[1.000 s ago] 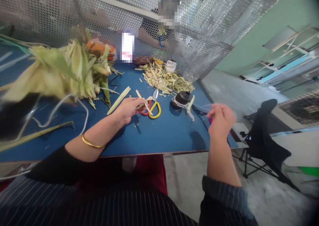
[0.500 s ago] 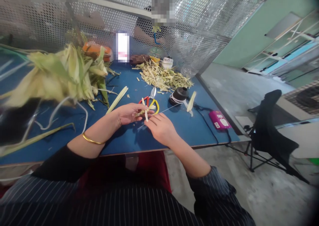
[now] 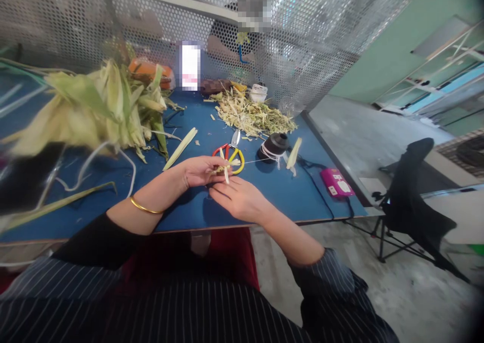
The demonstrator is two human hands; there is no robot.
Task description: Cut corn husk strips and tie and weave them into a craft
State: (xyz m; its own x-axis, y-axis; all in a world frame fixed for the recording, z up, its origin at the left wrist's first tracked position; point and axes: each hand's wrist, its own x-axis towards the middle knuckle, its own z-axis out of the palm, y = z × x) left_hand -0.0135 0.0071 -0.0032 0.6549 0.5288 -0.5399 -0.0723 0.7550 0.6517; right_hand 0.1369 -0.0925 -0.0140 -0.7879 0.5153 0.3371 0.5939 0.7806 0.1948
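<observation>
My left hand (image 3: pixel 200 172) pinches pale husk strips (image 3: pixel 226 175) above the bench (image 3: pixel 287 197), near the scissors (image 3: pixel 241 165); my right hand (image 3: pixel 242 197) lies just beside, its grip indiscernible. Thread (image 3: pixel 252 161) extends from the black spool (image 3: pixel 270 144).

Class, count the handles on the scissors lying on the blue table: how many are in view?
2: a red handle on the picture's left and a yellow handle on its right, each partly covered by the left hand or the husk strips it holds.

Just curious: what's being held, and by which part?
The left hand pinches pale husk strips near their middle; whether the right hand grips anything cannot be told.
</observation>
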